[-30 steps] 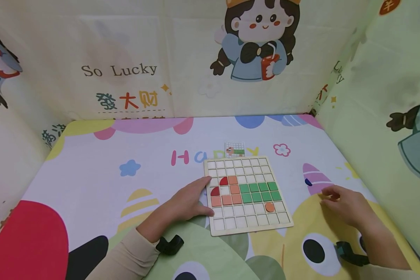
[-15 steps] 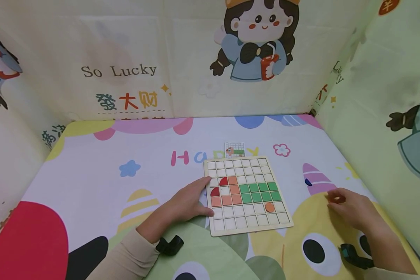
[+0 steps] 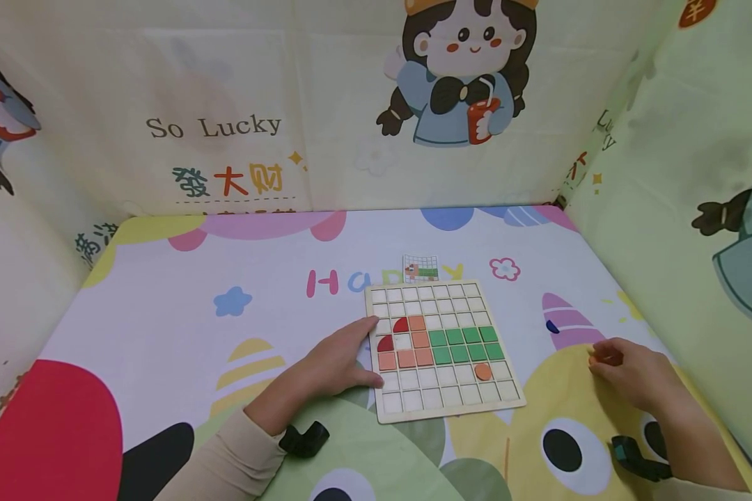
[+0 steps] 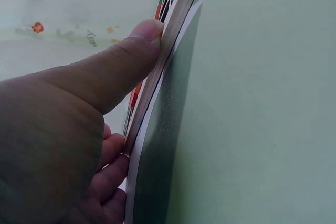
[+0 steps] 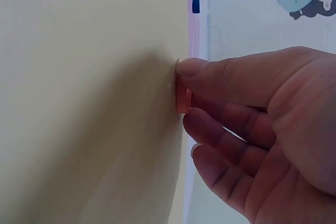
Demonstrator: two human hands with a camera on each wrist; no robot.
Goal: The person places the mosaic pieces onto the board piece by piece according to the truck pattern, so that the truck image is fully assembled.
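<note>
A wooden grid board (image 3: pixel 445 413) lies in the middle of the table. My left hand (image 3: pixel 329 362) touches its left edge, thumb and fingertips spread along it; the left wrist view has the thumb pressed to the board's side. Red, salmon and green tiles (image 3: pixel 462 353) fill part of the grid, and an orange disc (image 3: pixel 483 371) lies in a lower row. Right of the board, my right hand (image 3: pixel 633 372) pinches a small orange piece (image 5: pixel 182 97) low over the yellow print. Its shape is partly hidden by the fingers.
A small picture card (image 3: pixel 420 267) lies behind the board. One dark blue piece (image 3: pixel 552 326) is on the purple striped print, beyond the right hand. Printed cloth walls (image 3: pixel 326 104) enclose the table at the back and sides.
My right hand has moved slightly right, and an orange piece now shows between its thumb and finger. The left hand and the board stay put.
</note>
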